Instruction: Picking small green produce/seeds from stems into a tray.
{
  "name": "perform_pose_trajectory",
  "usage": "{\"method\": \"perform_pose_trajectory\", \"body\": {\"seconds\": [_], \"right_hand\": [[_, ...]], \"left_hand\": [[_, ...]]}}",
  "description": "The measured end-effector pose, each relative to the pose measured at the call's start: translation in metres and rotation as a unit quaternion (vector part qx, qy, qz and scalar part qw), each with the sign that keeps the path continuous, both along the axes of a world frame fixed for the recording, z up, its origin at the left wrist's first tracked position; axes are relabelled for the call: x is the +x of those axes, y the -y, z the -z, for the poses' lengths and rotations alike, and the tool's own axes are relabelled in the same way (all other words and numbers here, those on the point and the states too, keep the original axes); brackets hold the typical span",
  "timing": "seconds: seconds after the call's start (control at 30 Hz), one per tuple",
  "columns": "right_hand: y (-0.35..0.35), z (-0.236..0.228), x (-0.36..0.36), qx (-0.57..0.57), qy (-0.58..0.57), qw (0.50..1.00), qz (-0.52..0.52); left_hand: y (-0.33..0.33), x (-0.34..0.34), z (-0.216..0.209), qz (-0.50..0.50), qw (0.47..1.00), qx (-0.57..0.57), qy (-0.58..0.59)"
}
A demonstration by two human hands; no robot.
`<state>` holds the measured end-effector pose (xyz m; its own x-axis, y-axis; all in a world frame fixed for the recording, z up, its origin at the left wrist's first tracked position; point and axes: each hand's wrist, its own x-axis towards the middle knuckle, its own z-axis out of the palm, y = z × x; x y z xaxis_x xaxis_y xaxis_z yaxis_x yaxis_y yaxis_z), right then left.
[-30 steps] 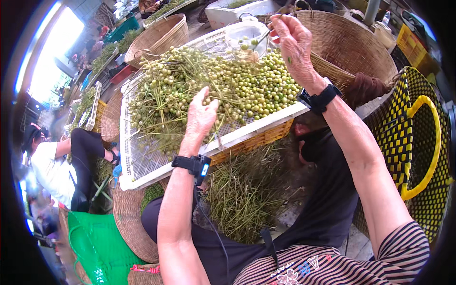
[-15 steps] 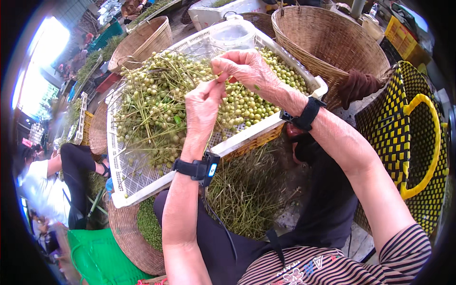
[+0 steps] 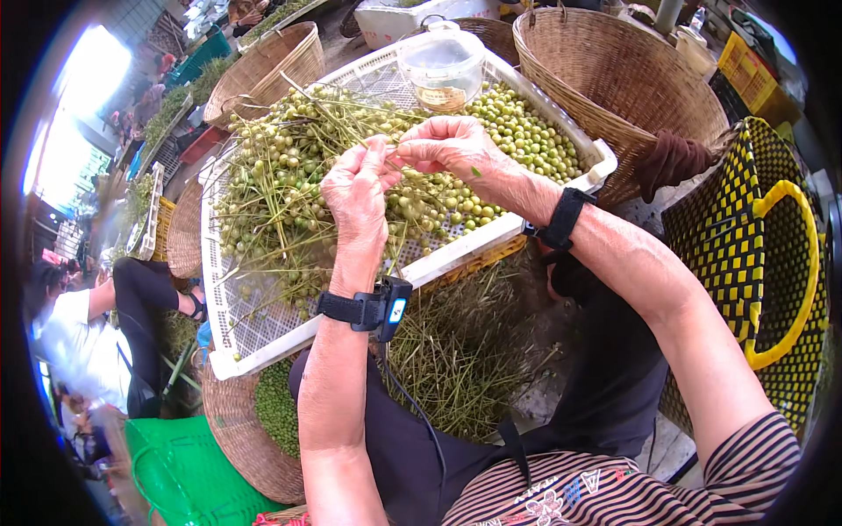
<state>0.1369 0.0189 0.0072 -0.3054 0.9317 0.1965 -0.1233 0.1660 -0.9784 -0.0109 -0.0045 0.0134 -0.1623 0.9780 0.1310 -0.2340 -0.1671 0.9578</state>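
Over a white mesh tray (image 3: 263,355), my left hand (image 3: 358,195) and my right hand (image 3: 458,151) meet, fingertips almost touching. Both are closed in a pinch. A thin stem shows at the left fingers; whatever the right fingertips hold is too small to make out. Below and left of them lies a heap of stemmed clusters of small round green fruits (image 3: 272,188). Loose picked fruits (image 3: 531,131) cover the tray's right side. A clear plastic tub (image 3: 441,61) stands at the tray's far end, with something brownish at its bottom.
A big wicker basket (image 3: 614,70) stands at the far right, a smaller one (image 3: 267,70) far left. On the right is a black-and-yellow woven bag (image 3: 715,237). Cut stems (image 3: 465,351) pile beneath the tray. A green bag (image 3: 193,465) lies lower left; another person (image 3: 88,342) sits at left.
Both hands have come slightly nearer and to the left, still pinched together. The clear tub, partly covered by my right hand before, now shows more fully.
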Motion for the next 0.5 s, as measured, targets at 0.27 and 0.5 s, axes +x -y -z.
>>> {"method": "perform_pose_trajectory", "body": {"seconds": [0.27,0.5], "right_hand": [[-0.015,0.025,0.035,0.272,0.48,0.812,0.19],[-0.01,0.015,0.043,-0.153,0.269,0.95,0.035]], "left_hand": [[0.004,0.008,-0.015,-0.092,0.993,0.062,-0.033],[0.005,-0.02,-0.023,-0.046,0.995,0.058,0.07]]}}
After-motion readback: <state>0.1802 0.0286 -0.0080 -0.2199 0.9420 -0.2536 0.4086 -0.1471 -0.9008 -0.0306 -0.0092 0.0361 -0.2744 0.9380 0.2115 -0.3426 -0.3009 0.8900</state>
